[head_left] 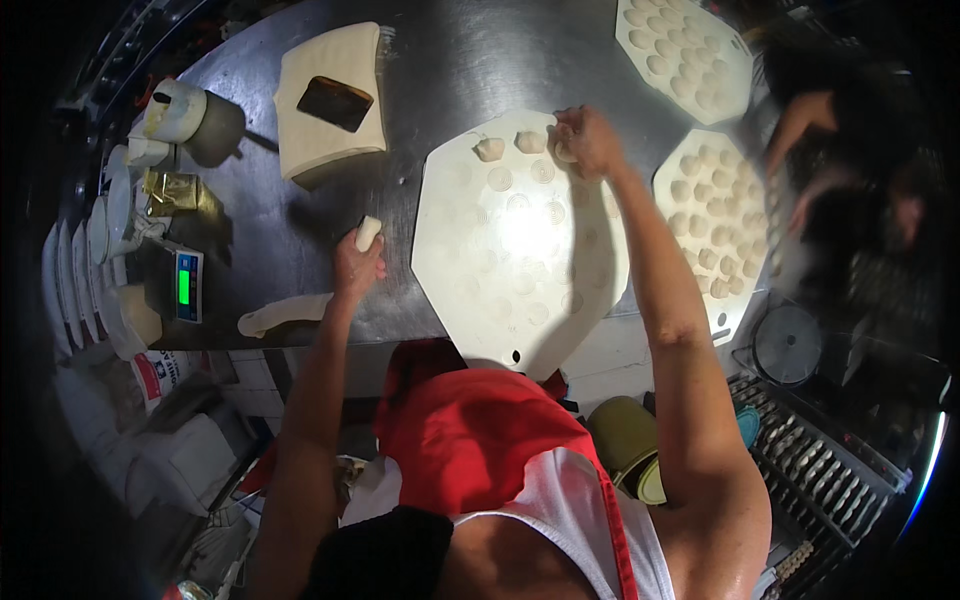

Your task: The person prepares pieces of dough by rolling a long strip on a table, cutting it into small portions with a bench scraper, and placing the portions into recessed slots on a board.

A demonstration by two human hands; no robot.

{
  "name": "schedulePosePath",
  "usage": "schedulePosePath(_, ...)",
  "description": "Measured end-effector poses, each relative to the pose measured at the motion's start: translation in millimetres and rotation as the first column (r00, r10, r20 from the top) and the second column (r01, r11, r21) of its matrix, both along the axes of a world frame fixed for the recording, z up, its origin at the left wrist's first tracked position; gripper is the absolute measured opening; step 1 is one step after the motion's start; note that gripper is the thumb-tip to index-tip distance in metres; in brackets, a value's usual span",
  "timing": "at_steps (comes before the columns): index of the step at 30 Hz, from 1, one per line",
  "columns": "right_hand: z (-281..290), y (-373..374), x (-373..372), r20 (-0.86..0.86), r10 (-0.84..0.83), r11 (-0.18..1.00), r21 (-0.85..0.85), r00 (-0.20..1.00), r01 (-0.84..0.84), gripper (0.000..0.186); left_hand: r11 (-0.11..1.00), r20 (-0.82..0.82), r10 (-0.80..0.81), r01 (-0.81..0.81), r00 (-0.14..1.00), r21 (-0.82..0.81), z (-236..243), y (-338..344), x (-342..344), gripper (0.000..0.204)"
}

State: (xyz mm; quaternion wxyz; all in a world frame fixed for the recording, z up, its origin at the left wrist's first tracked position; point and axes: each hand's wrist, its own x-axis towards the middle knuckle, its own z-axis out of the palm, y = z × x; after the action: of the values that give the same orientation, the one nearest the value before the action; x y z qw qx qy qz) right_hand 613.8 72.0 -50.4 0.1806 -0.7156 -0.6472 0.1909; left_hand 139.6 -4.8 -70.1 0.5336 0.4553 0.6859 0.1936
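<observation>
- Pale dough piece (369,233) sits gripped in the left hand (358,265).
- White board (460,250) lies beneath the right hand (592,145), whose grip I cannot tell.
- Two dough lumps (490,149) rest just left of the right hand.

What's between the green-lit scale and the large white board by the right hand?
In the head view, the left hand, holding a short dough piece, is between them; a longer dough strip also lies there, nearer the scale.
</observation>
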Motion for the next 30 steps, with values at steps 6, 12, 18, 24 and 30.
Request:
schedulePosePath(6,24.3,-15.0,-67.4,0.209,0.141,0.980,0.111,0.968,-0.167,0.042,0.994,-0.056,0.013,-0.006,0.998,0.111,-3.8,-11.6,-16.8,0.029)
schedulePosePath(12,4.2,-12.5,-73.5,0.250,0.072,0.997,-0.006,0.966,-0.073,0.043,0.993,-0.112,-0.073,0.083,0.991,0.085,-3.0,-7.6,-12.4,0.033)
schedulePosePath(18,8.9,-66.6,-16.2,-0.107,-0.163,0.967,0.182,0.981,0.180,0.043,0.994,-0.024,-0.012,0.014,1.000,0.105,-13.5,-15.6,-16.6,0.031)
schedulePosePath(24,-24.9,-134.8,-13.9,-0.189,-0.269,0.899,0.302,0.944,0.316,0.040,0.991,-0.027,-0.032,0.035,0.999,0.131,-21.1,-13.3,-17.0,0.031)
schedulePosePath(30,-27.3,-104.2,-14.0,-0.017,-0.337,0.895,0.305,0.941,0.326,0.029,0.987,-0.154,-0.105,0.123,0.982,0.108,-16.2,-8.0,-16.4,0.035)
